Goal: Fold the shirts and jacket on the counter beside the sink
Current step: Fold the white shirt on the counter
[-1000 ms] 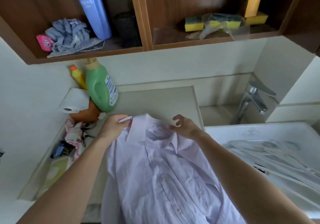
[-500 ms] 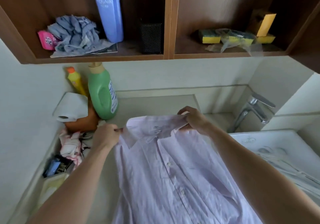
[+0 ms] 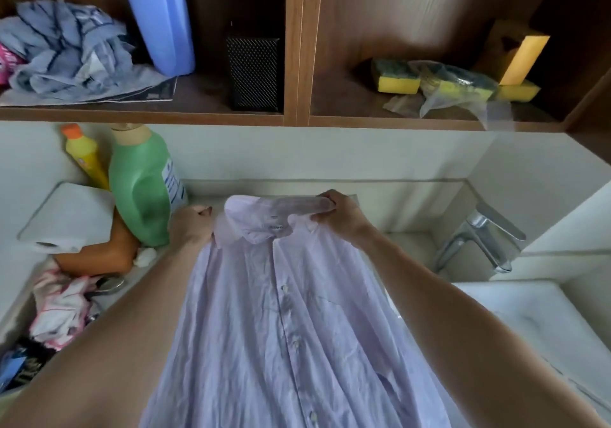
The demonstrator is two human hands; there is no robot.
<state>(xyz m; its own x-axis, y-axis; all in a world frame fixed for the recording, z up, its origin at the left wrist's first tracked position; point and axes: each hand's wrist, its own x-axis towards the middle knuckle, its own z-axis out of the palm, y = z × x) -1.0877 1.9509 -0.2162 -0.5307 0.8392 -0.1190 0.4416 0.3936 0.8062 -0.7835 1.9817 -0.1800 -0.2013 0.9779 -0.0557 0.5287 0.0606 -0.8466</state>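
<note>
Your left hand (image 3: pixel 191 229) and right hand (image 3: pixel 342 217) each pinch the lilac shirt (image 3: pixel 284 328) at its far collar end, buttons up.

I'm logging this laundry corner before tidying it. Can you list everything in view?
shirt: one, pale lilac, held up over the counter
green bottle: one, green, counter, left of shirt
yellow bottle: one, orange cap, beside the green bottle
paper roll: one, white, counter's left
pink-white cloth: one, crumpled, counter's left edge
blue bottle: one, blue, left shelf
grey-blue cloth: one, crumpled, left shelf
mesh box: one, black, left shelf
sponges: about four, yellow-green, right shelf
faucet: one, chrome, right
sink: one, white, below faucet
left hand: one, grips the shirt's shoulder
right hand: one, pinches the collar
</note>
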